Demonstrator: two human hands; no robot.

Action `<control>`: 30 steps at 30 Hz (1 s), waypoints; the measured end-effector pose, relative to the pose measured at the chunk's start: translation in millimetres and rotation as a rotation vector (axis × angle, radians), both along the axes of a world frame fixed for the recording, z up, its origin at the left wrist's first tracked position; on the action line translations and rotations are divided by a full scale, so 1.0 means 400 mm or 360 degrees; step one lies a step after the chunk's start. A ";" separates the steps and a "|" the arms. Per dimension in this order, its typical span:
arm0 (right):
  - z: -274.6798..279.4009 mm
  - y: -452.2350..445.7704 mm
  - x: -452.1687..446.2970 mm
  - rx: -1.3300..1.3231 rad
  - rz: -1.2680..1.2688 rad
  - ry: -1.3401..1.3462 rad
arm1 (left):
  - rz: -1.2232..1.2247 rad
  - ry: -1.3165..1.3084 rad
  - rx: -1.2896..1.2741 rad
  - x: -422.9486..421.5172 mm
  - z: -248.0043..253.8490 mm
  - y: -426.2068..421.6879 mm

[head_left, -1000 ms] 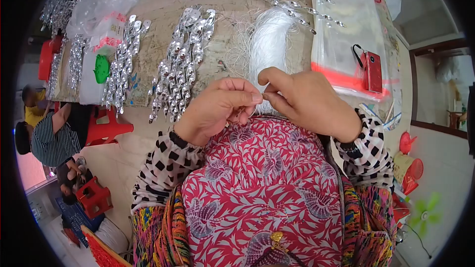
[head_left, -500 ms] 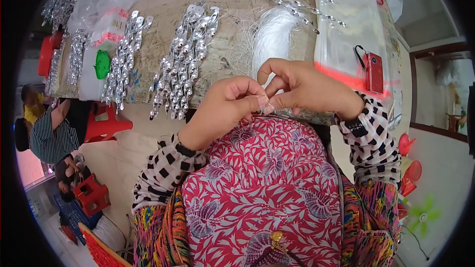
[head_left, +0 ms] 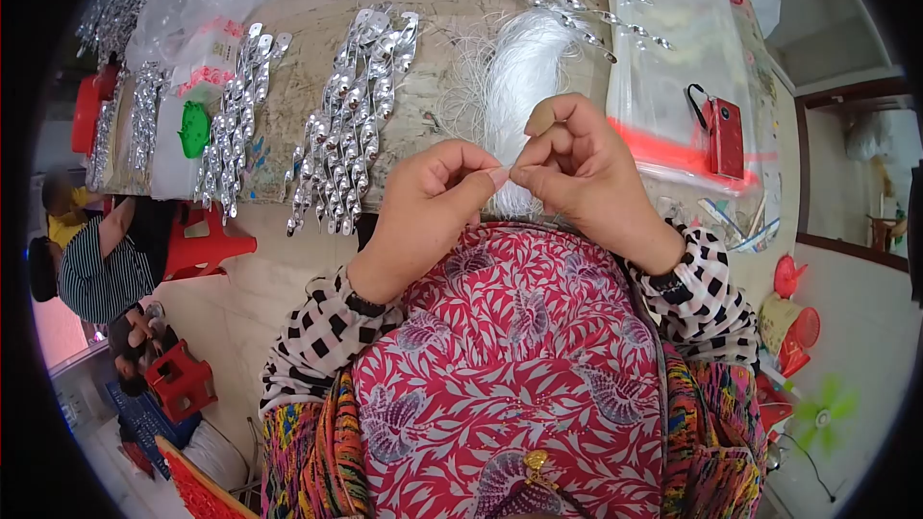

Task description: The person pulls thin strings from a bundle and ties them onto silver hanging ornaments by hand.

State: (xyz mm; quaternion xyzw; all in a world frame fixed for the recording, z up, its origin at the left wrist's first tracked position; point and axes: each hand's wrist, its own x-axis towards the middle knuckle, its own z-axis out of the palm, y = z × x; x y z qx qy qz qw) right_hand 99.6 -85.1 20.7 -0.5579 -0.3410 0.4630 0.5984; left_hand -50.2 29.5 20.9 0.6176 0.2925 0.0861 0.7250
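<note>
Over the table's front edge, my left hand (head_left: 433,207) pinches thumb against forefinger on what looks like a fine white thread. My right hand (head_left: 591,183) is closed in a pinch on the same fine thread, its fingertips almost touching the left ones. The thread itself is barely visible. Right behind the hands lies a bundle of white threads (head_left: 522,67), with loose strands curling out at its left side. Strips of shiny twisted silver pieces (head_left: 351,115) lie left of the bundle, hanging over the front edge.
More silver strips (head_left: 238,115) lie farther left, beside a green object (head_left: 194,130) and a clear plastic bag (head_left: 197,5). Clear plastic sleeves (head_left: 673,58) and a red device with a strap (head_left: 726,139) are at right. Another person in stripes (head_left: 106,264) sits at far left.
Both hands have risen slightly toward the table and the thread bundle. Their fingertips have gone from overlapping to side by side, still pinched.
</note>
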 end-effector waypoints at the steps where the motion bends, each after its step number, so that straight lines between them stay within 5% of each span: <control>1: -0.001 -0.003 0.000 -0.0001 -0.0004 0.0001 | 0.0030 0.0011 -0.0105 0.002 0.003 0.000; 9: -0.035 -0.017 0.072 0.0289 -0.0512 -0.0089 | 0.0006 0.0043 -0.0381 0.001 0.023 0.014; 14: -0.011 -0.038 0.075 0.0257 -0.0232 0.0108 | -0.0052 -0.0011 -0.0319 0.010 0.017 0.002; 19: 0.023 -0.028 0.046 0.0310 -0.0030 0.0843 | -0.0100 -0.0037 -0.0269 0.015 -0.009 -0.006; 26: -0.023 -0.051 0.216 0.0580 -0.0637 0.0685 | -0.0013 0.0017 -0.0424 -0.019 0.020 0.010; 30: -0.012 -0.056 0.200 0.0395 -0.0641 0.0603 | -0.0035 0.0010 -0.0342 -0.017 0.008 0.005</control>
